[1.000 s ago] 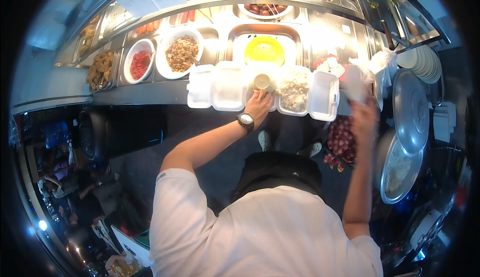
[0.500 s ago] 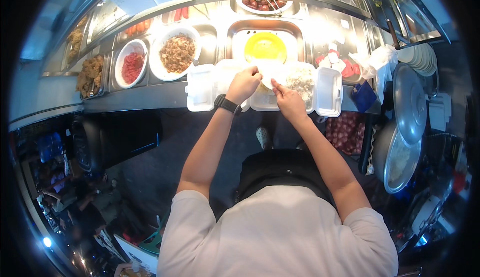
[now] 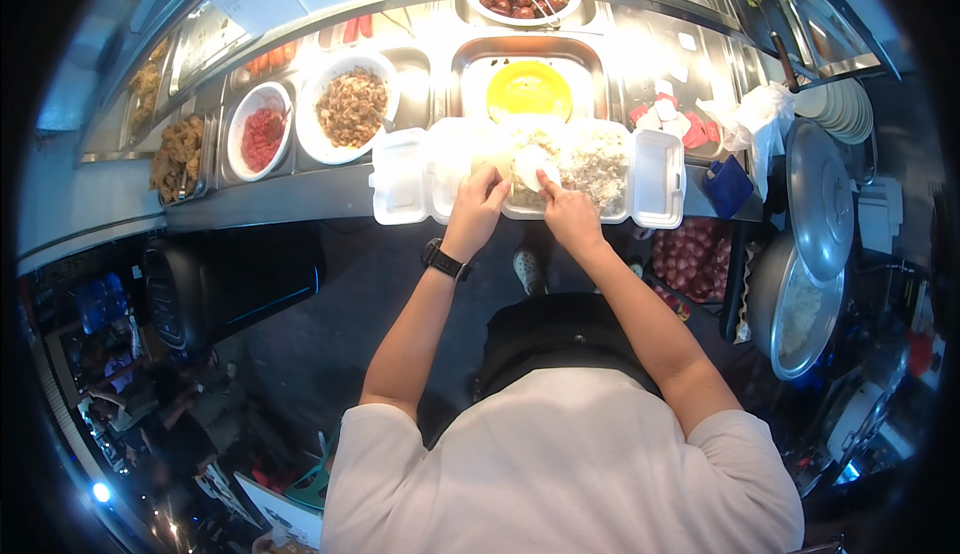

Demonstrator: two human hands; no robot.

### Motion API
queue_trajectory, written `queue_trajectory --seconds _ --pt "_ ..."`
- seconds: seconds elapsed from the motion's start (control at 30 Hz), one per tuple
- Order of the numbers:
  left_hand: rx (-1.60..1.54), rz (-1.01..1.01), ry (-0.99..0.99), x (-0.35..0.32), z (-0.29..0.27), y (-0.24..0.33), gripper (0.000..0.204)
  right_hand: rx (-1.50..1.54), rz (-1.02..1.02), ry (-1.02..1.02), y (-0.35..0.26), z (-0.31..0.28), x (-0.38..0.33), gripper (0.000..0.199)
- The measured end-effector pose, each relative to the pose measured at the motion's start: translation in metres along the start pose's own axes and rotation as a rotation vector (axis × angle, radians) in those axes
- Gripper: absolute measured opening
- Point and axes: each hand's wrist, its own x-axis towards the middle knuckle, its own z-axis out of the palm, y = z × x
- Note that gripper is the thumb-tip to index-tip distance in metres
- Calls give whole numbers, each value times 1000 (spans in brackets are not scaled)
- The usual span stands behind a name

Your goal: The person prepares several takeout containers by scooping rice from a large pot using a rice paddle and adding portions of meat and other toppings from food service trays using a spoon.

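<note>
Open white foam takeaway boxes [image 3: 656, 182] stand side by side at the counter's near edge. The right one holds pale, lumpy food like rice [image 3: 596, 172]. My right hand [image 3: 572, 218] pinches a glossy white piece [image 3: 530, 166] over the boxes, thumb and index finger at its near edge; glare hides its kind. My left hand [image 3: 477, 209], with a black watch [image 3: 445, 260] on the wrist, is at the near side of the left box. Its fingers are curled together in strong glare, and what they hold, if anything, cannot be made out.
Behind the boxes, a yellow dish [image 3: 529, 92] sits in a metal pan. White bowls of chopped brown food [image 3: 350, 106] and reddish food [image 3: 262, 139] stand to the left, beside fried pieces [image 3: 180, 157]. At right are a blue container [image 3: 727, 190], a plastic bag [image 3: 765, 119] and metal pots [image 3: 820, 204].
Both hands have lowered slightly toward me. My left hand has come away from the white piece, which now shows more fully beside my right fingers.
</note>
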Motion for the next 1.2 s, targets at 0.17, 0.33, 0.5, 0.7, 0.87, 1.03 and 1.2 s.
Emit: queue_trajectory --seconds 0.17,0.33,0.5,0.7,0.87,1.03,1.2 --pt "61 49 -28 -4 1 3 15 -101 -3 -53 -1 -9 -7 41" --pt "129 41 -36 4 0 9 15 -228 -72 -79 -5 -55 -8 61" --pt "185 53 -82 14 7 27 17 -214 -110 -88 -26 -100 -16 72" --pt "404 156 -65 17 13 41 16 -149 -41 -81 -6 -71 -6 67" --pt "410 159 10 23 16 42 16 -168 -102 -9 6 -86 -17 64" --pt "-466 -273 200 -1 23 53 20 365 -70 170 102 -152 -89 52" --pt "-855 -318 -339 -27 145 131 25 1194 364 131 321 -266 -288 52"
